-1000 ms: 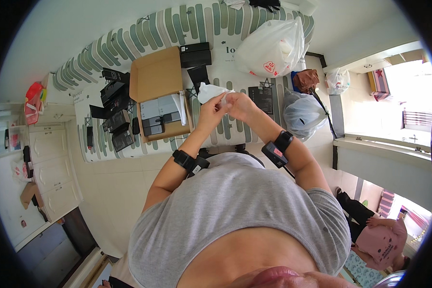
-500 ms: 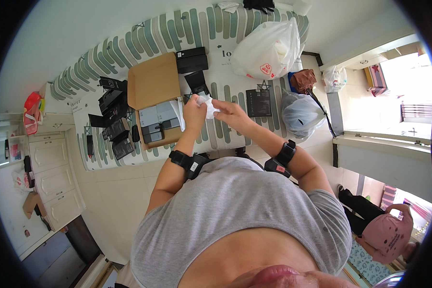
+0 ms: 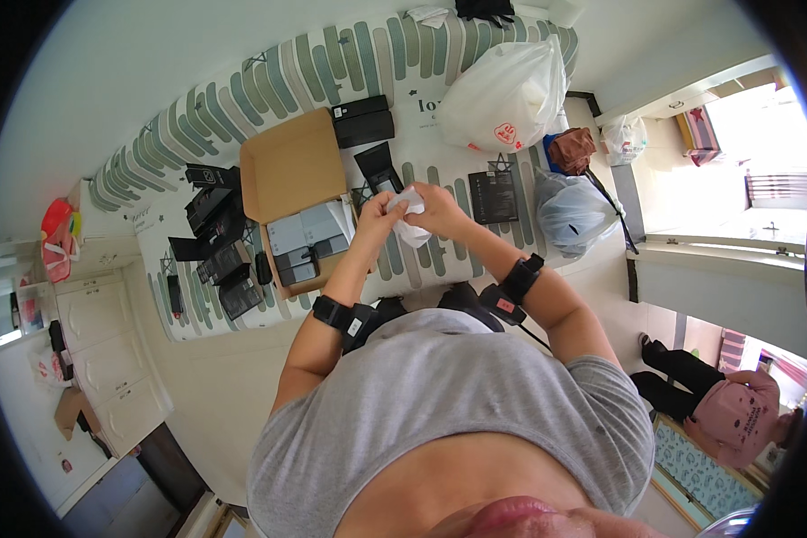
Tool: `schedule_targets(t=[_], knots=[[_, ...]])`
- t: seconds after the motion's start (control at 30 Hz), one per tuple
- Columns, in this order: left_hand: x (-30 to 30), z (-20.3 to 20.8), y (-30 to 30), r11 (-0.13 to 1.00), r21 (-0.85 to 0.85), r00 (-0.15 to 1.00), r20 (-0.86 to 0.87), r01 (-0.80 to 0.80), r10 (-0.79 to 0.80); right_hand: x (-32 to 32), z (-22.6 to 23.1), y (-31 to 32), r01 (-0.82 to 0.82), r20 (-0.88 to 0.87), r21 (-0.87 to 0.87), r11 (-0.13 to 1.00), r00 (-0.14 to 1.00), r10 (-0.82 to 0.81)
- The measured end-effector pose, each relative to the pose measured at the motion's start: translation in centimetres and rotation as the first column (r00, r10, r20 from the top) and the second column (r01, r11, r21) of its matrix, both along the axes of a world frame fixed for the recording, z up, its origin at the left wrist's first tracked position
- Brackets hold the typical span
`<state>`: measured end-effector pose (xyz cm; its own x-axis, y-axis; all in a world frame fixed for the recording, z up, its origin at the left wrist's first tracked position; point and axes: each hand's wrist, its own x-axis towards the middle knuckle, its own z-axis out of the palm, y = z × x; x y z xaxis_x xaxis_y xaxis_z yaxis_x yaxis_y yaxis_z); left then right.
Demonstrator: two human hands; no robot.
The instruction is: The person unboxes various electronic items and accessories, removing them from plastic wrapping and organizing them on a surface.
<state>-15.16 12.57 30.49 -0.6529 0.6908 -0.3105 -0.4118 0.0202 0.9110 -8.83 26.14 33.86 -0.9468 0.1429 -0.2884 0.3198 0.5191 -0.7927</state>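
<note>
A crumpled white sheet, thin like paper or a soft wrapper [image 3: 412, 235], is pinched between my two hands over the table's near side. My left hand [image 3: 380, 215] grips its left part with thumb and fingers. My right hand [image 3: 437, 212] closes on its upper right part. Whether anything is wrapped inside is hidden. Just beyond my hands stands an opened black box [image 3: 378, 167]. To the left sits an open brown cardboard carton [image 3: 294, 166], with grey boxes [image 3: 307, 233] and white papers inside.
Several black boxes [image 3: 215, 211] are piled left of the carton. A flat black box [image 3: 493, 196] lies to the right. A closed black box [image 3: 364, 122] and a white plastic bag [image 3: 507, 99] are farther back. Another person [image 3: 735, 408] is at the far lower right.
My hands have shifted slightly right with the white sheet, which hangs lower below my fingers. The other person has moved a little, and the whole view has shifted slightly.
</note>
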Motion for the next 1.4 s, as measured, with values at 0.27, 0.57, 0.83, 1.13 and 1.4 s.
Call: schedule_targets(t=[0.27,0.57,0.83,1.13,1.4], knots=[[-0.5,2.2,2.9,0.998,-0.052,0.992,-0.123,-0.044,0.037,-2.2,-2.2,5.7,-0.112,0.017,-0.009,0.994,0.994,0.112],[1.0,-0.6,-2.6,0.686,-0.168,0.667,0.158,-0.708,0.728,-16.1,-10.4,27.8,-0.012,-0.217,0.162,0.987,0.975,0.048],[7.7,2.0,-4.4,0.404,-0.377,0.396,0.104,-0.833,0.912,-31.0,-12.4,33.9,0.088,-0.396,0.699,0.71,0.874,0.282],[9.4,0.4,-3.0,0.361,-0.392,0.368,0.06,-0.846,0.928,-38.6,-14.5,32.9,-0.23,0.108,0.797,0.558,0.964,0.243],[8.8,0.2,-1.3,0.378,-0.401,0.389,0.057,-0.835,0.92,-40.3,-17.8,36.5,0.105,-0.505,0.46,0.882,0.848,0.162]])
